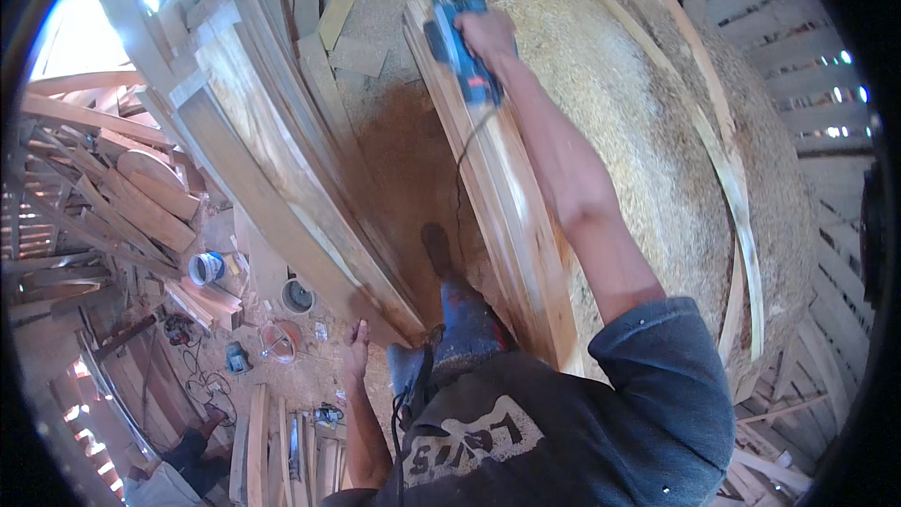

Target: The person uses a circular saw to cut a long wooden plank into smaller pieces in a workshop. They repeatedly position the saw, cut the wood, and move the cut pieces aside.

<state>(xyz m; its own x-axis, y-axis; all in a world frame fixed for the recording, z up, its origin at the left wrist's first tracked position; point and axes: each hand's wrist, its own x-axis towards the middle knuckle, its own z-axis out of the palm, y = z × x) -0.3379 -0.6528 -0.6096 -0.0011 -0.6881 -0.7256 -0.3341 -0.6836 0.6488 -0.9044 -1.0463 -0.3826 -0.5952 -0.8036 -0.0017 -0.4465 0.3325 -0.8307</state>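
Observation:
My right arm reaches far forward, and my right hand (487, 38) is closed round the handle of a blue electric planer (460, 66). The planer rests on the far end of a long stack of boards (511, 188), and its dark cord (459, 164) trails back along them. At my left side, my left hand (356, 345) hangs low with loosely bent fingers and nothing visible in it. It is nearest to the near end of another row of planks (253, 169).
A large heap of wood shavings (648, 131) rises on the right, with long strips on it. At left are scrap wood (141, 197), a blue-white bucket (206, 268), a grey pot (297, 296) and cords. Another person's leg (202, 432) shows at lower left.

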